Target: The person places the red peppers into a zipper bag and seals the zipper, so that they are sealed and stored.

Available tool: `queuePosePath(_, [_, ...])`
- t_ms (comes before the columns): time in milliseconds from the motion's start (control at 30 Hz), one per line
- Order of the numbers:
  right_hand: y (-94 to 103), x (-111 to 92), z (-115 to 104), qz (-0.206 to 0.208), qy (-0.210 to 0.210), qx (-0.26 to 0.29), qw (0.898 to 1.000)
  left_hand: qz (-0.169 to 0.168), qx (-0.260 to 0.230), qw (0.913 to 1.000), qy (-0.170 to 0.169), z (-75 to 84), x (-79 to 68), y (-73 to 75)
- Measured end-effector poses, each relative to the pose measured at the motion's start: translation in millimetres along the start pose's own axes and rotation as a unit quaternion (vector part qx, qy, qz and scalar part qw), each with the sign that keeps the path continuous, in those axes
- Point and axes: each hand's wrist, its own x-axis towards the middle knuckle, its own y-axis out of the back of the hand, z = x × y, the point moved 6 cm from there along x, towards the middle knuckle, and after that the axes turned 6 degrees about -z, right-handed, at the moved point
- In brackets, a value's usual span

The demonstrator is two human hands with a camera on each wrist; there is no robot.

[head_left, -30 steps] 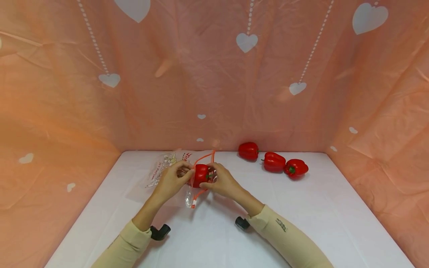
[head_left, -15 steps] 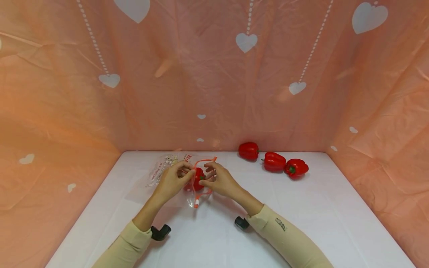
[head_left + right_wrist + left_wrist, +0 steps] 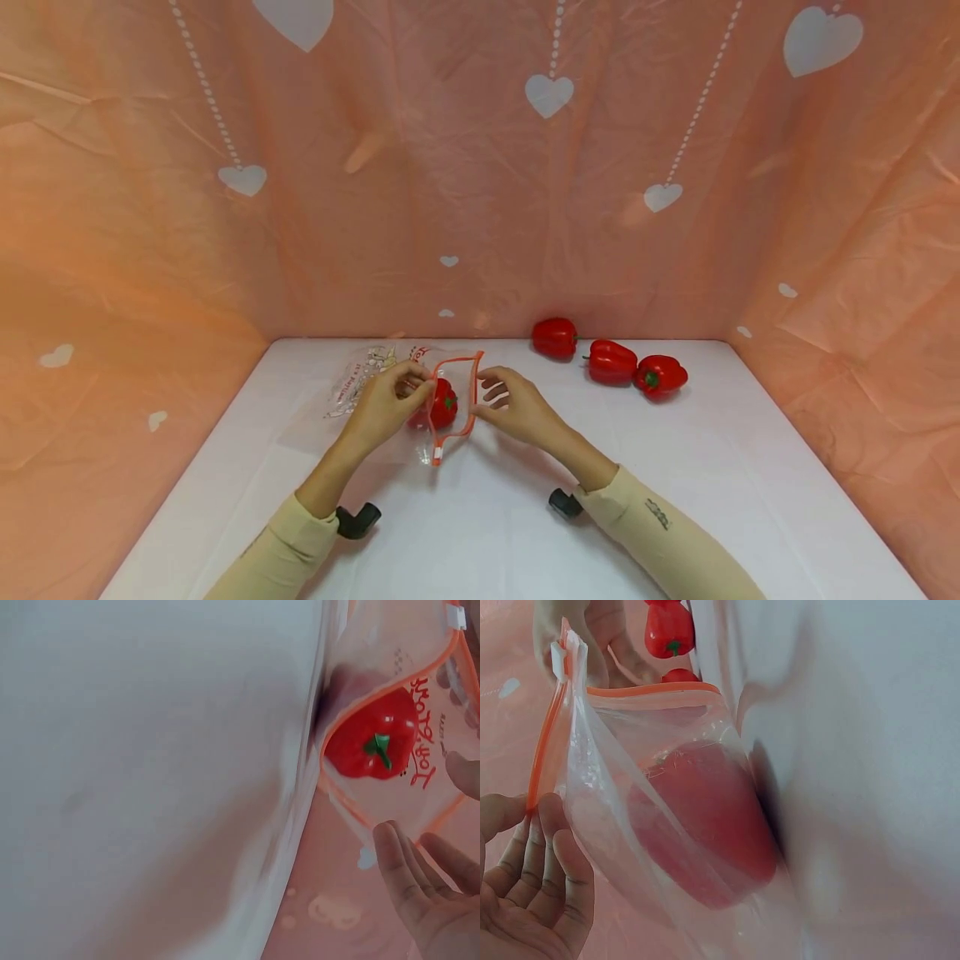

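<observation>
A clear zip bag (image 3: 351,385) with an orange zip rim and printed pictures lies on its side, its mouth spread toward the right. Inside, just behind the mouth, is a red bell pepper (image 3: 444,406), its green stem facing the mouth in the right wrist view. My left hand (image 3: 386,404) pinches the orange rim between thumb and fingers. Outside the mouth, my right hand (image 3: 521,406) has its fingers spread and holds nothing. Its fingertips are close to the rim; whether they touch it I cannot tell. A white slider (image 3: 559,661) sits at one end of the zip.
Three more red bell peppers lie at the back right: one pepper (image 3: 555,339) near the back curtain, a second pepper (image 3: 612,362), and a third pepper (image 3: 661,377) against it. Orange curtains (image 3: 480,208) enclose the white table (image 3: 480,533) at the back and sides.
The bell pepper has moved left into the bag, and my right hand has let go of it and drawn back right out of the mouth. My left hand keeps its hold on the rim.
</observation>
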Motion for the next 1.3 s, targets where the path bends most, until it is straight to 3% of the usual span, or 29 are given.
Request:
queuePosePath(900, [67.7,-51,43,0.0,-0.071,-0.075,0.995,-0.003,-0.004,1.0,-0.002,-3.2,1.4,-0.8])
queuePosePath(1300, [103.1,-75,57,0.027,-0.067,-0.115,0.991,-0.008,-0.006,0.9999,0.008,-5.5,0.9,-1.8])
